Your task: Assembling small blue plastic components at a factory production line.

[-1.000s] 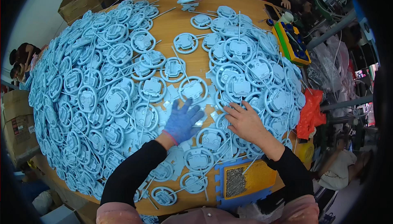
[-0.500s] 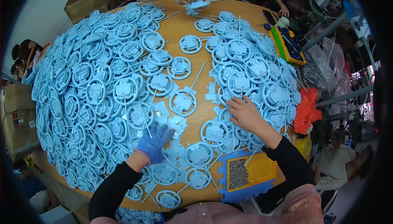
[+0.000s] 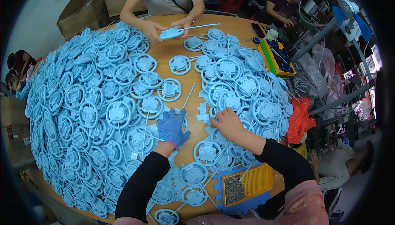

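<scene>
The left hand [image 3: 172,127], in a blue glove, lay flat on the desk [image 3: 187,70] with its fingers spread, pressing on a light-blue ring part [image 3: 181,120] that showed only at its edges beneath the palm. It clamped nothing. The bare right hand [image 3: 227,123] rested just right of the left hand, fingers together and bent down onto small blue scraps [image 3: 202,113] at the edge of the right-hand heap [image 3: 247,89]; whether it pinched one could not be told.

Left of the gloved hand, a big heap [image 3: 82,114] of the same ring parts, each a round frame with a blocky piece in the middle and thin sprue rods, covered most of the desk. Loose ring parts [image 3: 207,152] lay near the gloved hand's wrist, between the two black sleeves. Nearer the person than the right hand sat a yellow tray [image 3: 257,179] in a blue foam frame, with a pile of small grey screws [image 3: 235,188] on its left part.

Far across the desk from the gloved hand, another person's hands [image 3: 154,30] held a ring part [image 3: 172,32] with a long rod. Right of that, at the desk's edge, stood a green-and-yellow tray [image 3: 276,58] of dark pieces. An orange bag [image 3: 299,120] hung beyond the right-hand heap.
</scene>
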A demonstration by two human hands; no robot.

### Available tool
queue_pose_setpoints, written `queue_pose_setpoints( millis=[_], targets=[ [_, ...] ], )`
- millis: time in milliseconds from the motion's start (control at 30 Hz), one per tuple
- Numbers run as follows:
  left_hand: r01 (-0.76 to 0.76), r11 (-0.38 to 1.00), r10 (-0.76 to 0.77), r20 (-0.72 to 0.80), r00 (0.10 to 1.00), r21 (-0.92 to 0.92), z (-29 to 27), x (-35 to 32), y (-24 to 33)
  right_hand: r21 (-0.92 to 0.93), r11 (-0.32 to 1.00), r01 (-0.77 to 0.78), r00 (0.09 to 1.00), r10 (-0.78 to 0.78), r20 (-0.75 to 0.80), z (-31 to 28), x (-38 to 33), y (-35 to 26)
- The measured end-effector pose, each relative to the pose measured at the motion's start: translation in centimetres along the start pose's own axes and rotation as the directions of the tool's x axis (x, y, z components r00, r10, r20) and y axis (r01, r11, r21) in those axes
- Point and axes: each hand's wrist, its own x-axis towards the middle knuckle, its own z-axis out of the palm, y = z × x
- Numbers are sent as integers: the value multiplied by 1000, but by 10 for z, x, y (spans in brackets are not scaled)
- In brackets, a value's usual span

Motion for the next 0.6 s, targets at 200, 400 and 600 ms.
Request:
queue_pose_setpoints(
  millis=[200, 400, 600],
  targets=[
    [-92, 920, 47, -127, 991, -380, -18, -19, 7, 64, 998, 17, 996, -12, -84, 0, -11, 12],
    [-486, 608, 259, -422, 869, -627, -65, 48, 130, 256, 958, -133, 964, 185, -190, 24, -18, 17],
    [-589, 590, 258, -562, 786, -552, -50, 96, 158, 356, 920, -164, 960, 232, -157, 7, -14, 5]
  ],
)
